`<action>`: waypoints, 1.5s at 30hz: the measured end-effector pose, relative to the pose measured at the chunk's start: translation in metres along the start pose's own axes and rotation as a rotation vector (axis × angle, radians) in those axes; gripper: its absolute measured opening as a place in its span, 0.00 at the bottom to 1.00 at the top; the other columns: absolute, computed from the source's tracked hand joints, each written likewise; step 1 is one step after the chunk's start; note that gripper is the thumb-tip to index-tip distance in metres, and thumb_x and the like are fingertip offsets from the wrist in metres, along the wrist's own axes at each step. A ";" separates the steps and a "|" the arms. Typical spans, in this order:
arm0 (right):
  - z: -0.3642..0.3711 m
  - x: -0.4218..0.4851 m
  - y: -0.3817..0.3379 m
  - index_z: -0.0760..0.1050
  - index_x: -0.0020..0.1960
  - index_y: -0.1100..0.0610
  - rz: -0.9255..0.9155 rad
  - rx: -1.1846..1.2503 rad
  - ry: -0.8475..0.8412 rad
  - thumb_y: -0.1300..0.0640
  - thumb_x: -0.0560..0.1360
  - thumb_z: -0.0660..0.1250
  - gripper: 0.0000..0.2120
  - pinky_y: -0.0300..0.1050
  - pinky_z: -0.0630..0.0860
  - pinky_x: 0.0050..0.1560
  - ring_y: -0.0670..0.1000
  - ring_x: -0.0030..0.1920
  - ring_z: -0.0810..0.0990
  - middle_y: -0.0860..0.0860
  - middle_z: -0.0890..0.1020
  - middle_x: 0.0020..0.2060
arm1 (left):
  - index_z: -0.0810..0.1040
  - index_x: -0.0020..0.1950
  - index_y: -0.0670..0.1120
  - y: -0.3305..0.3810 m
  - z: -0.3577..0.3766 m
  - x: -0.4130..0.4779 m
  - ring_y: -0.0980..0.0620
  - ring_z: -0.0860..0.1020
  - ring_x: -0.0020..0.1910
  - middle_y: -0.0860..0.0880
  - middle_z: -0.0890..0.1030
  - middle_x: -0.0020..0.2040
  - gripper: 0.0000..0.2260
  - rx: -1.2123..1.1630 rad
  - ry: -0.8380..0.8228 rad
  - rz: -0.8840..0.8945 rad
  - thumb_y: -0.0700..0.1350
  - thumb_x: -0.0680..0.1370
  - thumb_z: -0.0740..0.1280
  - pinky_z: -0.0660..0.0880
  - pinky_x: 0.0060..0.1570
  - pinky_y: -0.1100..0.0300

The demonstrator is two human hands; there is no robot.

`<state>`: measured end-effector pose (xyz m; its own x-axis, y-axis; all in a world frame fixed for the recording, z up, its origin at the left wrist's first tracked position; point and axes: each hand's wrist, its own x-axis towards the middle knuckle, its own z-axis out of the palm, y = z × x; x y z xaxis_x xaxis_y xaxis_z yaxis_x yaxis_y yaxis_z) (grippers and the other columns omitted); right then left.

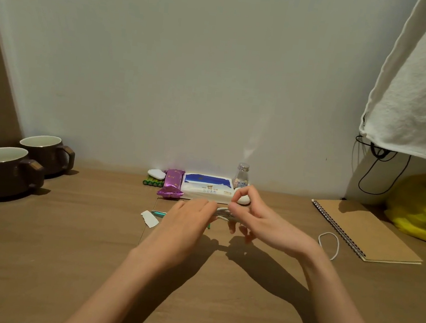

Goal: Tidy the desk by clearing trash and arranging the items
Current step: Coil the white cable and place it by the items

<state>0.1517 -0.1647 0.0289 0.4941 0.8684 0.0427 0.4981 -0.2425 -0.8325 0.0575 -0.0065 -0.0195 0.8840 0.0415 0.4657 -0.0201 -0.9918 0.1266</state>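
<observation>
My left hand and my right hand meet above the middle of the wooden desk. Between them they hold a bundle of white cable; the left hand's fingers wrap it and the right hand pinches it with thumb and forefinger. A loose loop of the white cable lies on the desk to the right. Behind the hands lies a white and blue tissue pack. A torn white paper scrap and a green pen lie left of my left hand, the pen partly hidden.
Two brown mugs stand at the far left. Against the wall are a purple snack wrapper, green batteries, a white oval item and a small bottle. A spiral notebook and yellow bag lie right.
</observation>
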 end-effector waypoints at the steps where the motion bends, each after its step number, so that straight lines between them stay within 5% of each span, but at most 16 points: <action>1: 0.000 0.001 0.000 0.62 0.54 0.50 0.017 0.040 0.027 0.44 0.80 0.55 0.10 0.40 0.70 0.33 0.48 0.35 0.70 0.51 0.79 0.37 | 0.66 0.59 0.52 0.001 -0.001 -0.001 0.53 0.69 0.55 0.52 0.73 0.58 0.09 0.015 0.032 -0.001 0.42 0.81 0.58 0.60 0.48 0.63; 6: 0.004 0.005 0.006 0.67 0.51 0.55 0.062 -0.007 0.172 0.40 0.78 0.57 0.17 0.35 0.65 0.26 0.45 0.30 0.68 0.48 0.77 0.33 | 0.60 0.70 0.56 0.004 -0.004 -0.005 0.52 0.68 0.60 0.53 0.72 0.62 0.22 0.021 0.093 -0.004 0.40 0.80 0.59 0.60 0.53 0.61; 10: 0.009 0.012 0.013 0.67 0.43 0.55 -0.038 0.001 0.262 0.47 0.79 0.61 0.12 0.31 0.64 0.25 0.42 0.28 0.69 0.46 0.75 0.30 | 0.55 0.72 0.60 0.003 -0.006 -0.008 0.56 0.71 0.57 0.56 0.75 0.60 0.18 -0.124 0.020 0.012 0.47 0.83 0.52 0.66 0.56 0.59; 13: 0.011 0.015 0.018 0.67 0.40 0.54 -0.085 0.047 0.234 0.50 0.78 0.63 0.11 0.30 0.62 0.24 0.40 0.24 0.66 0.45 0.73 0.27 | 0.61 0.69 0.57 0.004 -0.007 -0.005 0.54 0.74 0.56 0.55 0.76 0.60 0.16 -0.155 -0.068 -0.020 0.54 0.82 0.52 0.69 0.54 0.60; 20: 0.008 0.014 0.019 0.67 0.40 0.54 -0.128 0.052 0.198 0.52 0.78 0.64 0.11 0.29 0.62 0.25 0.41 0.24 0.66 0.43 0.72 0.23 | 0.67 0.64 0.54 0.013 -0.004 -0.005 0.57 0.75 0.48 0.55 0.77 0.51 0.12 -0.362 -0.137 -0.061 0.53 0.81 0.53 0.74 0.49 0.55; 27: 0.001 0.006 0.010 0.68 0.53 0.55 0.016 0.053 0.187 0.45 0.77 0.63 0.14 0.33 0.66 0.27 0.43 0.28 0.69 0.51 0.78 0.33 | 0.66 0.57 0.52 0.020 -0.004 -0.003 0.54 0.76 0.45 0.53 0.78 0.48 0.10 -0.211 -0.129 -0.079 0.54 0.82 0.50 0.74 0.44 0.56; 31: -0.018 0.003 0.016 0.75 0.53 0.55 0.051 -0.024 0.318 0.44 0.79 0.56 0.16 0.40 0.71 0.37 0.47 0.36 0.73 0.49 0.80 0.42 | 0.64 0.49 0.51 0.006 -0.003 -0.005 0.50 0.75 0.39 0.52 0.77 0.41 0.11 -0.189 -0.059 -0.151 0.55 0.81 0.48 0.72 0.39 0.52; 34: -0.043 -0.002 0.041 0.78 0.53 0.55 0.191 -0.299 0.479 0.47 0.78 0.61 0.13 0.46 0.74 0.49 0.50 0.48 0.79 0.49 0.82 0.47 | 0.64 0.47 0.49 -0.006 0.002 -0.004 0.46 0.75 0.38 0.50 0.76 0.37 0.12 -0.231 0.011 -0.220 0.54 0.82 0.49 0.66 0.35 0.52; 39: -0.067 -0.013 0.082 0.75 0.55 0.53 0.708 -0.654 0.264 0.49 0.68 0.75 0.19 0.49 0.74 0.58 0.54 0.58 0.75 0.51 0.78 0.54 | 0.63 0.45 0.49 -0.010 0.008 -0.004 0.48 0.71 0.34 0.52 0.71 0.32 0.11 -0.298 0.034 -0.246 0.54 0.82 0.49 0.61 0.32 0.53; 45: -0.070 -0.011 0.099 0.74 0.50 0.57 0.857 -0.779 0.229 0.53 0.74 0.67 0.09 0.47 0.73 0.46 0.57 0.53 0.77 0.54 0.76 0.46 | 0.63 0.39 0.53 -0.008 0.006 -0.003 0.51 0.69 0.33 0.51 0.72 0.32 0.12 -0.477 0.048 -0.300 0.52 0.82 0.51 0.63 0.34 0.52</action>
<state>0.2454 -0.2280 -0.0156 0.9556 0.2145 -0.2019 0.2024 -0.9761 -0.0793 0.0582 0.0009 -0.0271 0.8617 0.3296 0.3859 0.0101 -0.7714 0.6363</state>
